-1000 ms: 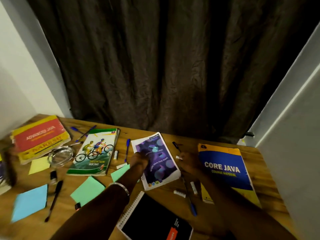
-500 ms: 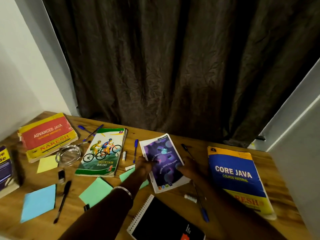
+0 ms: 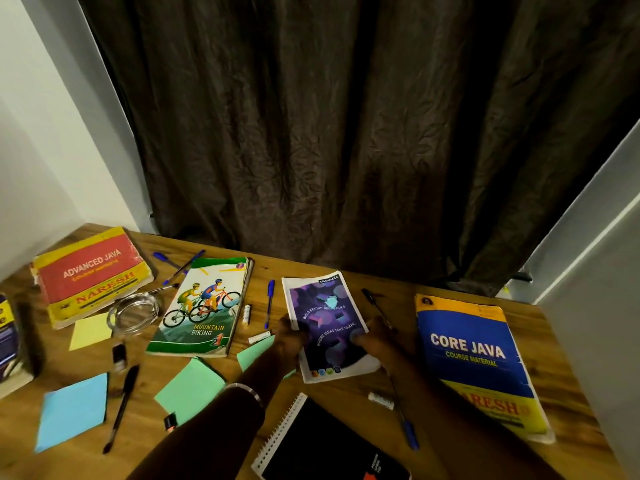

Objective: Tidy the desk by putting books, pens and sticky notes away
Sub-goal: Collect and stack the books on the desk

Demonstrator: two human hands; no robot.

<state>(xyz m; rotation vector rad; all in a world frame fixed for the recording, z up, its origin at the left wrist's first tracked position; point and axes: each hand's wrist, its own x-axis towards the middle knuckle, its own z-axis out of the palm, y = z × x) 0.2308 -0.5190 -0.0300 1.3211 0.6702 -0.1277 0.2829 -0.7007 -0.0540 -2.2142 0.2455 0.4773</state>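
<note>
Both hands (image 3: 289,336) around glossy purple notebook (image 3: 327,323)

- Left hand (image 3: 289,336) and forearm are bare, with a thin silver bangle (image 3: 246,389) at the wrist (toward 7 o'clock).
- Right hand (image 3: 375,336) is bare, its forearm sleeveless.
</note>
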